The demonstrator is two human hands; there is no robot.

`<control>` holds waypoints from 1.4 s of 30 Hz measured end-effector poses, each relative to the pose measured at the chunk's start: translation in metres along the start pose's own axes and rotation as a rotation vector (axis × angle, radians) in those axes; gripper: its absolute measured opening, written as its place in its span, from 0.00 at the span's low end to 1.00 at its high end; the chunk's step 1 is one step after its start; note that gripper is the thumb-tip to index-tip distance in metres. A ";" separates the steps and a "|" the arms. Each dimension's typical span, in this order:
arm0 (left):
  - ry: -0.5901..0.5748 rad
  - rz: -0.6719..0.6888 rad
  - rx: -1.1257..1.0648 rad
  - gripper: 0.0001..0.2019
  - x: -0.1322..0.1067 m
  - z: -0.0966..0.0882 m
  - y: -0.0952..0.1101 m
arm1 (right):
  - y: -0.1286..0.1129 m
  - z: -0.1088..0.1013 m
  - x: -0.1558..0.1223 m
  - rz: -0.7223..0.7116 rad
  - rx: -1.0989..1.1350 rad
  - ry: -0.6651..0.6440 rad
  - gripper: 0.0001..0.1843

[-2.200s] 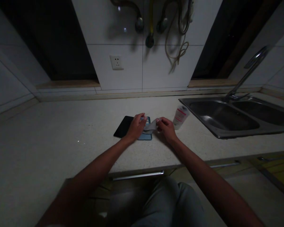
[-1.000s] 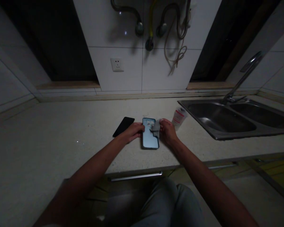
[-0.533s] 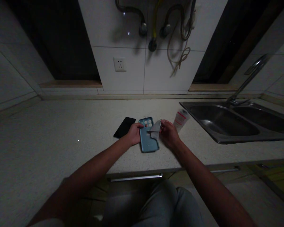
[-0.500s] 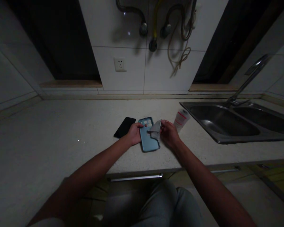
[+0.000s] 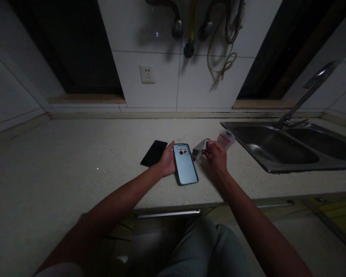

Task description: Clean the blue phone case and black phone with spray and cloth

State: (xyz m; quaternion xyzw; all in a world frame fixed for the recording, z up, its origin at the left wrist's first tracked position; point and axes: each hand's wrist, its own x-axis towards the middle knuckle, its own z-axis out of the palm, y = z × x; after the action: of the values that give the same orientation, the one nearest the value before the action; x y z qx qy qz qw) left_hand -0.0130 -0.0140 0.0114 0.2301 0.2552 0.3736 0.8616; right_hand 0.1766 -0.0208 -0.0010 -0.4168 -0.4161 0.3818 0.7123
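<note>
A light blue phone case (image 5: 185, 164) lies flat on the pale countertop (image 5: 89, 161), camera cut-outs at its far end. My left hand (image 5: 167, 161) rests against its left edge, fingers stretched along the side. My right hand (image 5: 216, 156) is closed in a pinch on a small grey cloth (image 5: 199, 147), held just right of the case and off it. A black phone (image 5: 154, 152) lies face down to the left of my left hand.
A small clear bottle with a red label (image 5: 226, 139) stands behind my right hand, beside a steel double sink (image 5: 279, 144) with a tap (image 5: 307, 92). A wall socket (image 5: 147, 74) and hanging hoses (image 5: 216, 42) are on the tiled wall.
My right hand has lifted the cloth off the case and moved it to the right. The case now lies straighter under my left hand's edge grip.
</note>
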 end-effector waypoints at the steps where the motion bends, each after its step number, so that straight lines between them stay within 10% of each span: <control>1: -0.002 -0.008 0.003 0.31 0.000 -0.001 0.000 | 0.000 0.000 -0.002 -0.073 -0.059 0.015 0.16; 7: -0.007 -0.026 0.024 0.35 -0.002 0.004 -0.003 | -0.008 0.007 -0.022 -0.413 -0.413 -0.212 0.11; 32: 0.107 0.035 -0.042 0.41 0.005 -0.007 0.001 | -0.010 0.014 -0.081 -0.646 -0.668 -0.946 0.18; 42: 0.009 -0.040 -0.001 0.41 0.011 -0.010 0.002 | -0.020 -0.019 -0.073 -0.858 -0.949 -0.867 0.17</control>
State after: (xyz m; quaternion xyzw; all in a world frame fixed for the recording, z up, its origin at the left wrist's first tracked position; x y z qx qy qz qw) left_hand -0.0141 -0.0025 0.0017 0.2229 0.2633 0.3573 0.8679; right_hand 0.1716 -0.0987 -0.0087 -0.2928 -0.9022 -0.0178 0.3163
